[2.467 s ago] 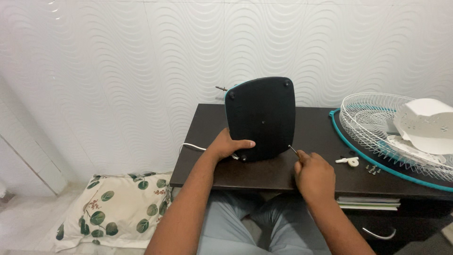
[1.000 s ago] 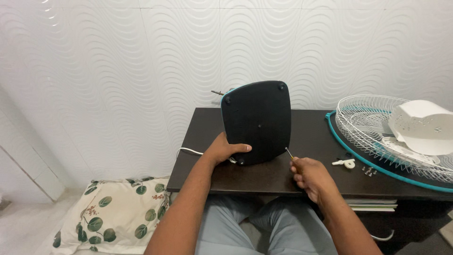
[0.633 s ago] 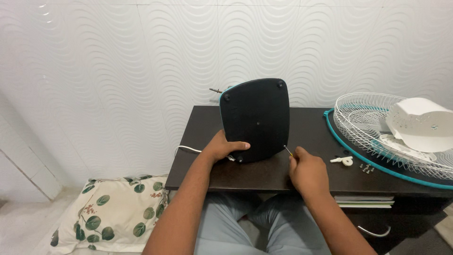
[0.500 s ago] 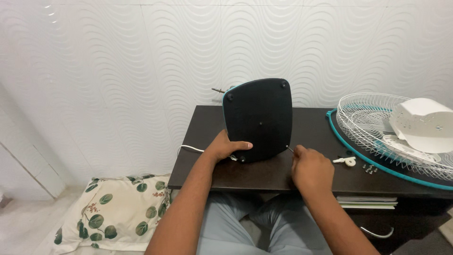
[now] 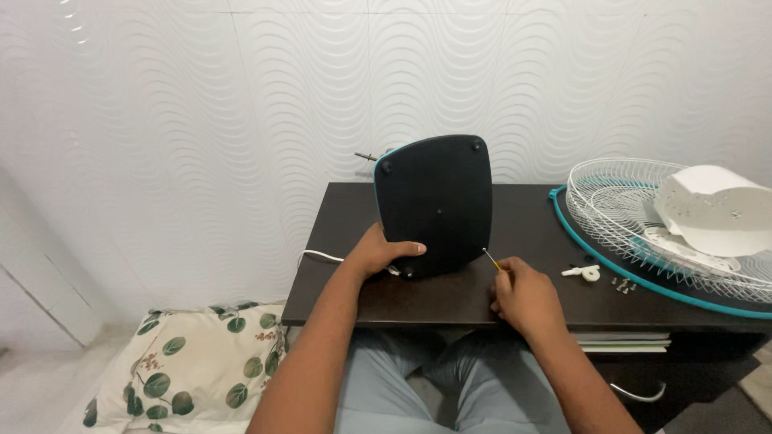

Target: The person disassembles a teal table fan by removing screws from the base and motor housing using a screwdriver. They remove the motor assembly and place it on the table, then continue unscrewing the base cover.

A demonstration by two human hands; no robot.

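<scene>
— Two hands at the dark table [image 5: 531, 221], then. What has the left hand [image 5: 379, 253] got?

— It grips the lower left edge of the black fan base [image 5: 434, 205], which stands tipped up on its edge on the table, flat underside toward the person. The thumb lies across the underside; the fingers wrap behind.

— And the right hand [image 5: 523, 296]?

— Closed around a thin screwdriver [image 5: 490, 259]. Only the shaft shows past the fingers, and its tip sits at the lower right corner of the base, touching or just short of it; I cannot tell which.

— What else lies on the table?

— Off to the right, a white wire fan guard [image 5: 619, 213] with a teal rim lies flat, with a white plastic fan part [image 5: 712, 209] resting in it. Between the guard and the right hand sit a small white knob [image 5: 582, 272] and a few screws [image 5: 622, 284].

— On the floor?

— One leaf-print pillow [image 5: 193, 370], left of the table. A white cord [image 5: 320, 255] runs off the table's left side.
</scene>
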